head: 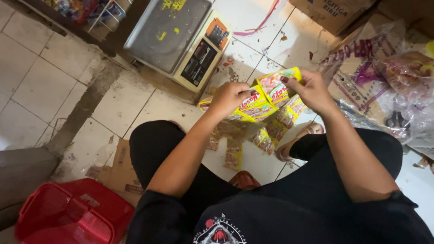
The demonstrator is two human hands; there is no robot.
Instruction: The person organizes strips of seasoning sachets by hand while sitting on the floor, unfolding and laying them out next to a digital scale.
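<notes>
Two hands meet over a strip of yellow sachets [260, 106] just above the middle of the view. The left hand [229, 97] is closed on the upper sachets, thumb on top, its fingers folded under and out of sight. The right hand [311, 90], at about 2 o'clock from the middle, pinches the top sachet by its edge between thumb and fingertips. Below the hands the strip hangs down in several overlapping rows toward the tiled floor [40, 86]; how many sachets there are cannot be counted, since they cover one another and the lower ones blur together.

A weighing scale [181, 38] sits on the floor at 12 o'clock, its far edge cut off by the frame. A red basket [74, 212] lies at 8 o'clock, partly out of view, with a piece of flattened cardboard [122, 174] beside it. At 3 o'clock a heap of clear plastic bags [389, 81] hides what is under it; a dark pair of scissors [397, 119] seems to lie there, though it is hard to make out. A cardboard box [332, 13] is clipped at 1 o'clock.
</notes>
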